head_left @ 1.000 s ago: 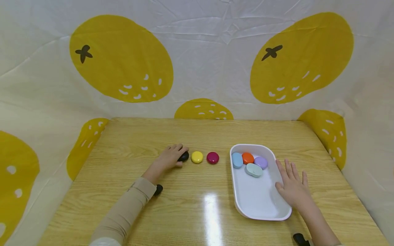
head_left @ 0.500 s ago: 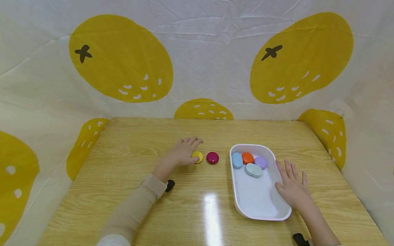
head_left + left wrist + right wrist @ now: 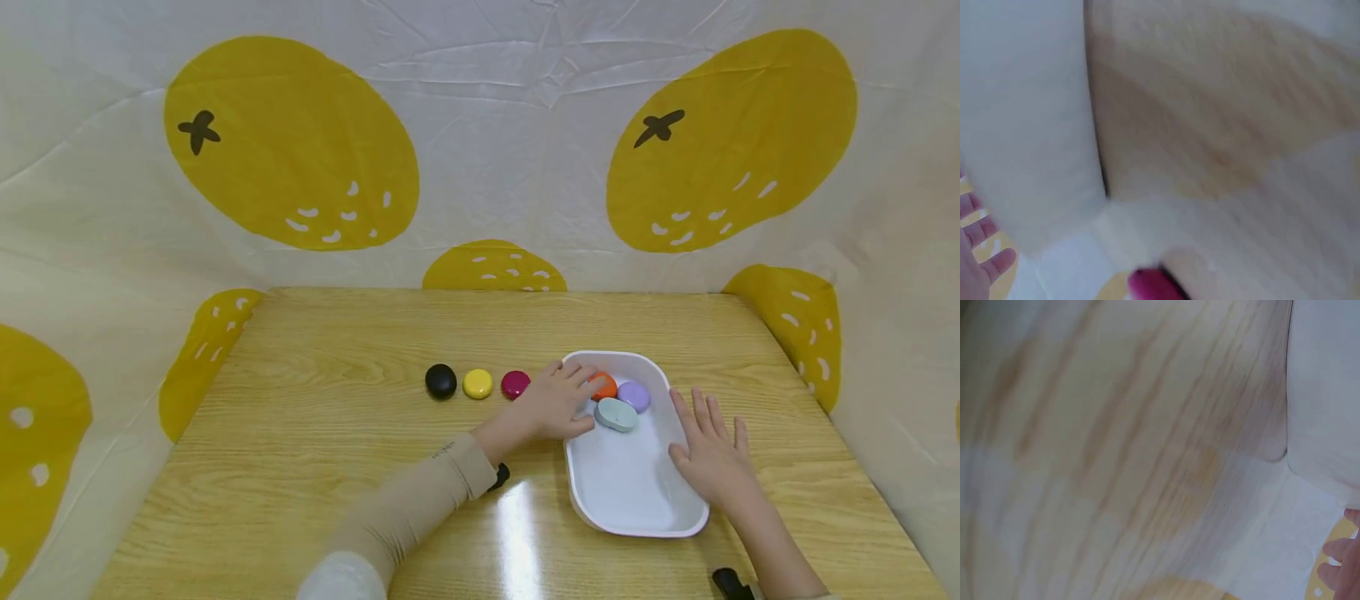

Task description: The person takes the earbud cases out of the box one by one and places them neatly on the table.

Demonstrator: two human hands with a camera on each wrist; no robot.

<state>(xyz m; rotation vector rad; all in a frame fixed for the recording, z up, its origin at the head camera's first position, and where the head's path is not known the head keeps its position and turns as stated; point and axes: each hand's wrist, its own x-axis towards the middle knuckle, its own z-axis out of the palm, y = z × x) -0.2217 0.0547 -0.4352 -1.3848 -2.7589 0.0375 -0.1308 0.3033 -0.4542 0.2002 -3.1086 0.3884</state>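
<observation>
In the head view my left hand (image 3: 553, 405) reaches over the left rim of the white tray (image 3: 632, 479), fingers spread, covering the spot where a light blue oval piece lay. Beside its fingertips are an orange round piece (image 3: 605, 387) and a pale mint oval piece (image 3: 617, 415), with a lilac piece (image 3: 633, 397) further right. My right hand (image 3: 711, 458) rests flat along the tray's right side, fingers extended. Just left of the tray lies a magenta piece (image 3: 513, 385), partly behind the left hand; its edge also shows in the left wrist view.
A yellow round piece (image 3: 477, 384) and a black one (image 3: 441, 382) continue the row leftward on the wooden table (image 3: 322, 358). Fabric printed with yellow fruit (image 3: 292, 142) encloses the back and sides. The tray's raised wall stands between the two hands.
My left hand has moved right, from the black piece past the yellow one to the tray's left side. The loose pieces stay in their row. My right hand has not moved.
</observation>
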